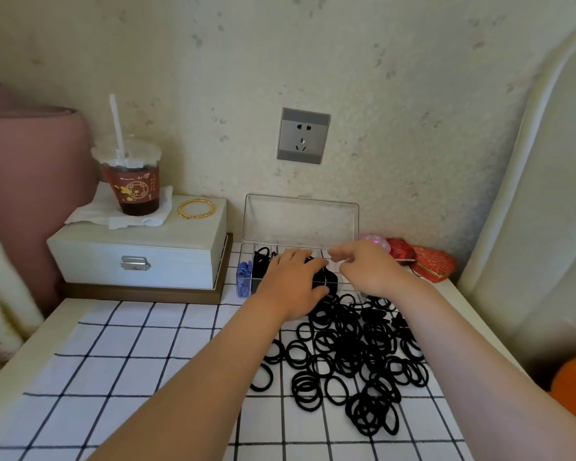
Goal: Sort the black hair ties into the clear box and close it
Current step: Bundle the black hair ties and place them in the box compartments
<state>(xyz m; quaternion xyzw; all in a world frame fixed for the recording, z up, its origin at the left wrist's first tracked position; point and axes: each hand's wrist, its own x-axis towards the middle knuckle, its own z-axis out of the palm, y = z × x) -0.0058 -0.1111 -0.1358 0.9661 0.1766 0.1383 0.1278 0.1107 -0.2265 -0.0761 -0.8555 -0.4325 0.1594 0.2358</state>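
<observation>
The clear box stands at the back of the checked cloth with its lid upright against the wall. Its left compartments hold blue ties and black hair ties. My left hand reaches over the box, its straight fingers pressing a bundle of black ties into a middle compartment. My right hand hovers over the box's right end, fingers curled, thumb and forefinger pinching a thin clear divider edge. A large loose pile of black hair ties lies in front of the box.
A white jewellery case sits left of the box, carrying a drink cup with a straw and gold bangles. Red heart-shaped boxes lie at the back right. A padded headboard borders the right side.
</observation>
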